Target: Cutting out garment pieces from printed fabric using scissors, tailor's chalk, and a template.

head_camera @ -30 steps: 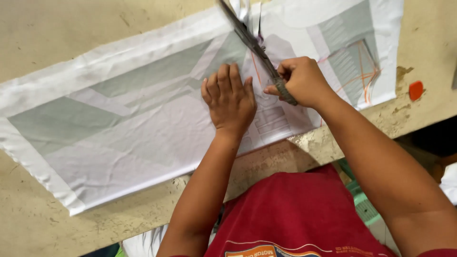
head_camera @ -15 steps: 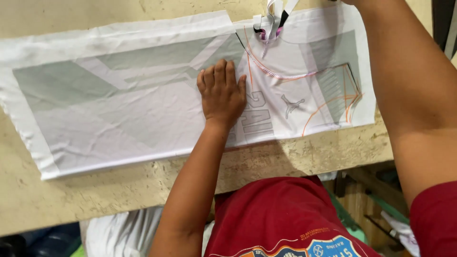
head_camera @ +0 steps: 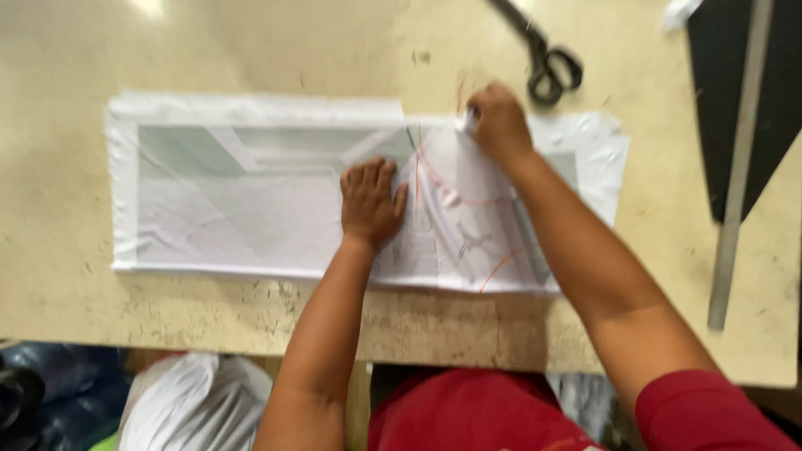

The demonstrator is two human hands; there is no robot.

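A white fabric piece [head_camera: 251, 209] with grey printed shapes and orange drawn curves lies flat on the beige table [head_camera: 251, 50]. My left hand [head_camera: 370, 205] presses flat on its middle, fingers spread. My right hand [head_camera: 499, 125] is at the fabric's far edge, fingers curled and pinching the white cloth there. Black-handled scissors [head_camera: 541, 58] lie on the table just beyond my right hand, with nothing touching them.
A long metal ruler [head_camera: 739, 167] lies at the right, partly over a black sheet [head_camera: 777, 100]. The table's near edge runs along the bottom; white and dark bundles [head_camera: 192, 401] sit below it on the left.
My right hand has let go of the scissors, which now lie on the table, and it has come back to the fabric's far edge. My left hand stayed pressed on the cloth.
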